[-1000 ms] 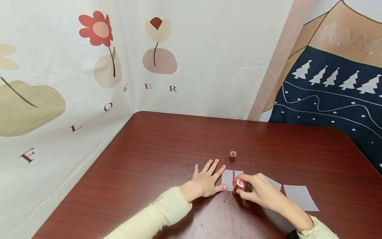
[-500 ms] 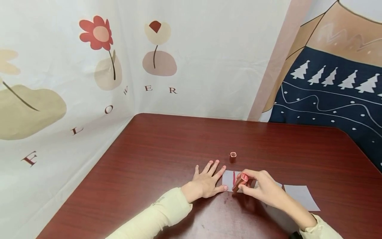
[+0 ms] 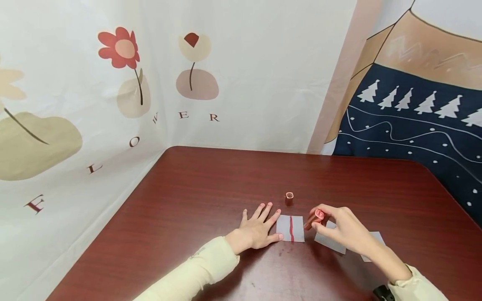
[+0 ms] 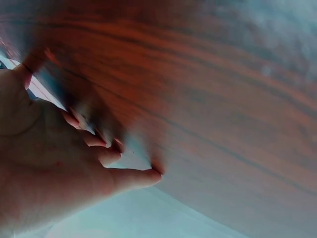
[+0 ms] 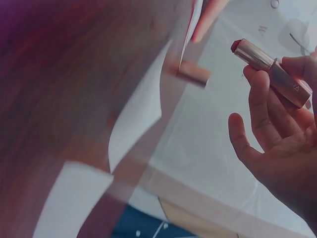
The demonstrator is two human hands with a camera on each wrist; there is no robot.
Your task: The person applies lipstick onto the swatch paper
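Observation:
My right hand (image 3: 342,228) pinches an uncapped lipstick (image 5: 272,72) between thumb and fingers, its red tip bare in the right wrist view. In the head view the lipstick tilts just right of a small white paper (image 3: 297,229), off its edge. A wavy red line runs down that paper from top to bottom. My left hand (image 3: 257,230) lies flat with spread fingers, thumb and index fingertip at the paper's left edge. Behind the paper stands the lipstick cap (image 3: 289,198), upright with its hollow end up.
Under and beside my right arm lie two more white papers, a nearer one (image 3: 329,241) and one farther right (image 3: 376,237). The dark red wooden table (image 3: 211,179) meets a white printed curtain (image 3: 263,83) at the back and left.
The lipstick has come off the paper and moved right in my right hand, leaving the whole red line in sight. My left hand has stayed on the paper's edge.

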